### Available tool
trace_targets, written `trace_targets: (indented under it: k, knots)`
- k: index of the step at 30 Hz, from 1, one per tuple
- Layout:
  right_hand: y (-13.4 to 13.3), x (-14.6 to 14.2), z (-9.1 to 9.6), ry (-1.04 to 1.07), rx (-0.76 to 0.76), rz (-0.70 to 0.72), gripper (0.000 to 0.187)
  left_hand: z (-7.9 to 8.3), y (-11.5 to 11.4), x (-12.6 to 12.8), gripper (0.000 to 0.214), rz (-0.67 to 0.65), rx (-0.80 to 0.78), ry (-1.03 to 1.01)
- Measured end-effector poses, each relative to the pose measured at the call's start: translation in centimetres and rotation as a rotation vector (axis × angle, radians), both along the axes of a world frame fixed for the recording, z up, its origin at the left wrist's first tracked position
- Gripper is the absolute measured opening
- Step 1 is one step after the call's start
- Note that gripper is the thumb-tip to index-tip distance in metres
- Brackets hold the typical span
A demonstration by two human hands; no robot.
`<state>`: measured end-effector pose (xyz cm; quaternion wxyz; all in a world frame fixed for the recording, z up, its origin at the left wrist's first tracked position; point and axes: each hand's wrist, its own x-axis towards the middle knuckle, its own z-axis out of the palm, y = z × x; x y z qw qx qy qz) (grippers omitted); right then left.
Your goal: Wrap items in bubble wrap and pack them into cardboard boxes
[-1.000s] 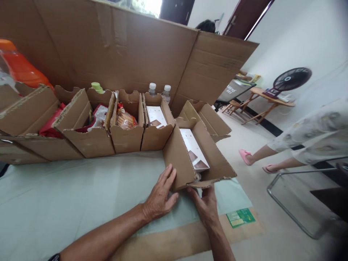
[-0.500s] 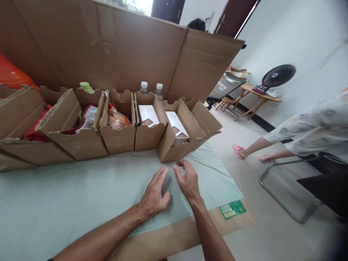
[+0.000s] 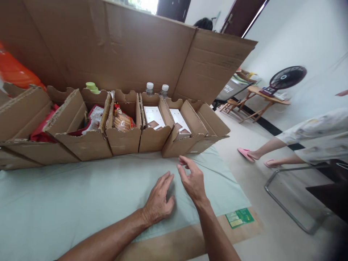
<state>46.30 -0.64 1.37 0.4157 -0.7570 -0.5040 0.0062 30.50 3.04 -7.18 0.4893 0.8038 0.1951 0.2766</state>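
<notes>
My left hand (image 3: 158, 198) lies flat on the pale green cloth (image 3: 67, 195), fingers stretched, holding nothing. Just beside it my right hand (image 3: 192, 179) hovers with fingers loosely curled and empty. Both are a short way in front of a row of open cardboard boxes. The nearest box (image 3: 181, 141) stands upright at the right of the row and holds a white packet (image 3: 179, 122). The box to its left (image 3: 153, 136) holds a similar white packet. A further box (image 3: 123, 139) holds a bag of biscuits (image 3: 121, 121).
A tall cardboard sheet (image 3: 130, 50) stands behind the row, with two water bottles (image 3: 156, 90) and a green cap (image 3: 92, 87) in front of it. An orange bag (image 3: 16, 72) is far left. A person in pink slippers (image 3: 246, 154) stands right, near a metal chair frame (image 3: 293, 203) and a fan (image 3: 286, 78).
A second ago both hands held the tipped right-hand box at the table edge. It now stands upright in the row, and both hands have let go and drawn back.
</notes>
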Motion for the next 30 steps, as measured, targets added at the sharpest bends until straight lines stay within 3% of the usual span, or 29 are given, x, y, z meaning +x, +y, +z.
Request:
trace_targets:
  k: [4,7,10,13,15,17,21,23,25,27,29,30]
  knots:
    - [3.6,-2.5,5.3,-0.08,0.002,0.122,0.045,-0.4,0.2,0.1,0.071,0.004,0.014,-0.084]
    - [8.7,-4.1,8.4,-0.235,-0.241,0.164,0.058,-0.4,0.4,0.3,0.06,0.008,0.011,-0.102]
    - [12.2,-5.3,9.9,-0.34,-0.458,0.075,0.043,0.4,0.2,0.2,0.05,0.054,0.014,-0.141]
    - [11.4,-6.4,10.2,-0.366,-0.478,0.027,0.029,2.2,-0.8,-1.5,0.05,0.106,0.057,-0.182]
    - [8.3,-7.2,9.8,-0.369,-0.459,0.036,0.028,3.7,-1.7,-3.8,0.051,0.137,0.119,-0.216]
    - [3.6,-7.9,9.2,-0.345,-0.393,0.085,0.027,5.1,-2.5,-7.0,0.051,0.195,0.199,-0.247]
    - [-8.2,-7.5,7.9,-0.266,-0.197,0.188,0.025,6.8,-2.5,-13.3,0.05,0.385,0.307,-0.216]
    - [-14.1,-6.3,7.2,-0.221,-0.121,0.135,0.023,7.1,-1.9,-15.2,0.052,0.485,0.302,-0.163]
    - [-19.2,-5.1,6.4,-0.161,-0.032,-0.04,0.033,7.3,-1.4,-15.8,0.06,0.531,0.237,-0.11]
    - [-22.9,-4.3,5.3,0.0,0.0,-0.191,0.065,7.4,-1.4,-15.3,0.073,0.477,0.132,-0.087]
    - [-24.7,-4.2,4.0,0.169,-0.024,-0.217,0.086,7.3,-1.9,-14.1,0.083,0.367,0.028,-0.097]
    - [-24.9,-4.4,3.3,0.225,-0.051,-0.199,0.088,7.3,-2.3,-13.4,0.086,0.315,-0.024,-0.105]
